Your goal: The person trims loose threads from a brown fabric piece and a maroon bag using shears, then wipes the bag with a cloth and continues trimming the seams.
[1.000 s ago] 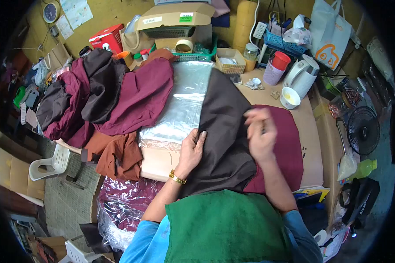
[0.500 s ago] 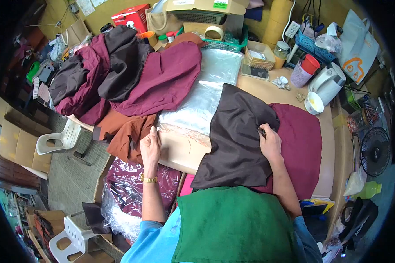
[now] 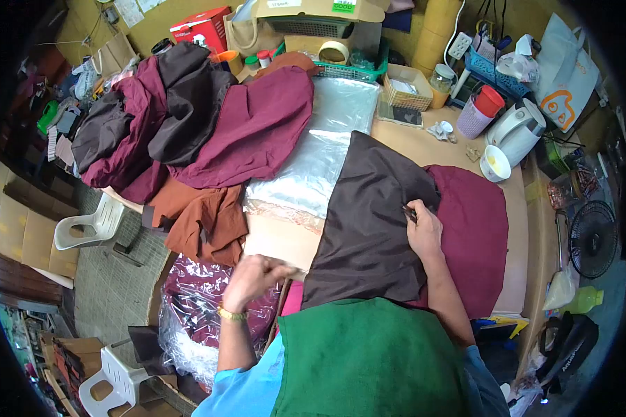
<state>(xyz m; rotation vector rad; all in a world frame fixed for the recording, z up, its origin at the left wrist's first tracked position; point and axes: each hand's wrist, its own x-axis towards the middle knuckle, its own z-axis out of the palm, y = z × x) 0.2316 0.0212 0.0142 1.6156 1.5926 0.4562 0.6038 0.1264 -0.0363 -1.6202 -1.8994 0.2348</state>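
A dark brown cloth (image 3: 372, 222) lies on the table in front of me, over part of a maroon cloth (image 3: 469, 236). My right hand (image 3: 424, 229) rests on the brown cloth, fingers closed around a small dark tool, mostly hidden. Just left of the brown cloth's lower left edge is my left hand (image 3: 257, 278), its fingers smeared by motion and pointing right; whether it holds anything is unclear. Clear plastic sheets (image 3: 299, 167) lie beyond it, beside a rust-coloured cloth (image 3: 209, 222).
Maroon and dark cloths (image 3: 188, 118) are heaped at the back left. A kettle (image 3: 518, 132), a white cup (image 3: 495, 163) and baskets (image 3: 408, 88) stand at the back and right. Plastic-wrapped maroon goods (image 3: 215, 306) sit below the table's front edge, near white chairs (image 3: 94, 226).
My left hand has moved down and toward the brown cloth's lower left edge. That edge now lies straighter and flatter. My right hand has stayed almost in place on the cloth.
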